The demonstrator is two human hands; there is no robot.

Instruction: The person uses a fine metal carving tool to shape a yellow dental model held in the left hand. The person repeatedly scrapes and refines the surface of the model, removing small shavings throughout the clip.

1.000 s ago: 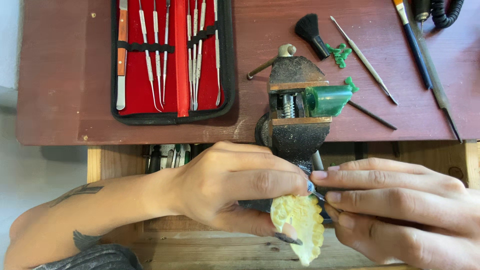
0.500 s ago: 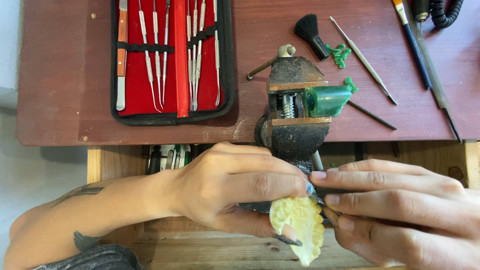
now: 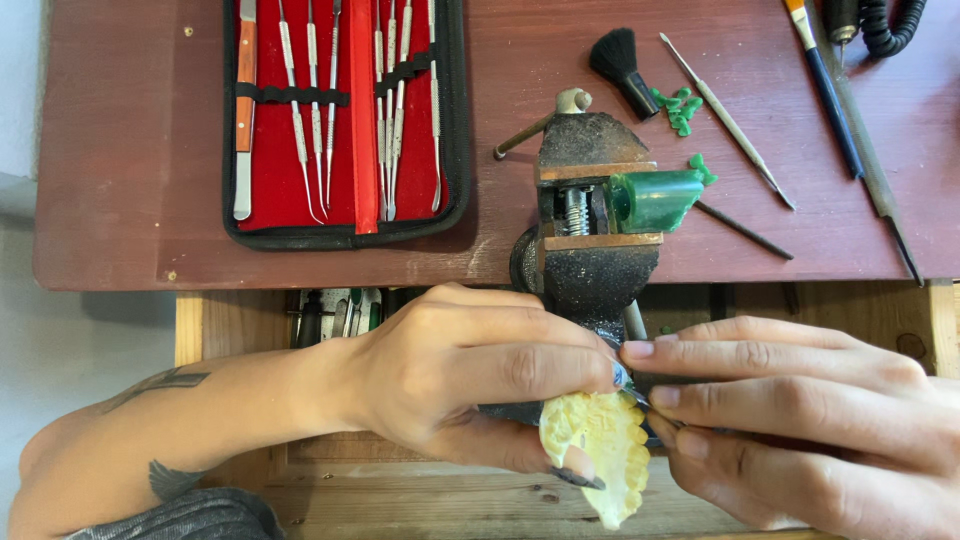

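My left hand point(image 3: 470, 385) grips a pale yellow, carved, toothed piece point(image 3: 600, 450) just below the black bench vise point(image 3: 590, 225). My right hand point(image 3: 800, 425) comes in from the right, fingers pinched together against the top of that piece. Its fingertips meet the left hand's fingertips there. A thin dark tool seems to sit between the right fingers, mostly hidden. A green wax block point(image 3: 655, 198) sticks out of the vise on its right side.
A red-lined open case of metal hand tools point(image 3: 345, 115) lies on the dark wooden bench point(image 3: 120, 150). A small black brush point(image 3: 620, 65), green wax chips point(image 3: 678, 108), a metal pick point(image 3: 725, 120), a blue-handled tool point(image 3: 828, 85) and a coiled black cord point(image 3: 890, 25) lie at the right. An open drawer point(image 3: 335, 310) holds more tools.
Almost nothing differs. Both hands stay on the yellow piece, with only a slight shift of the right fingertips.
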